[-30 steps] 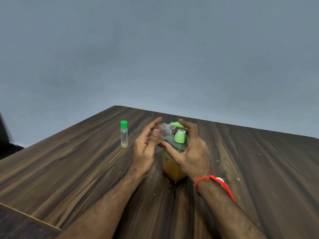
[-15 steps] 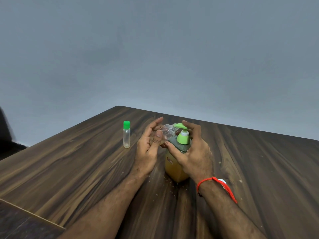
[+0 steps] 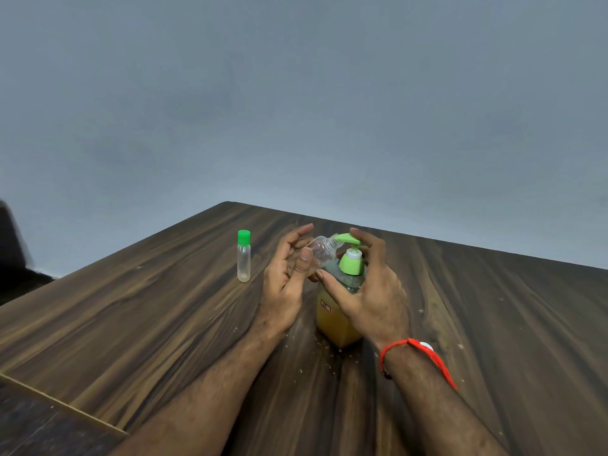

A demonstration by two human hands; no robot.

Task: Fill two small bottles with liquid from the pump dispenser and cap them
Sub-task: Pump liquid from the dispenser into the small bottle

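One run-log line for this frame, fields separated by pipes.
left hand holds uncapped bottle at pump spout | right hand on pump | capped bottle standing aside

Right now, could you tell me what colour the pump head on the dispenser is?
Bright green, seen in the head view: pump head.
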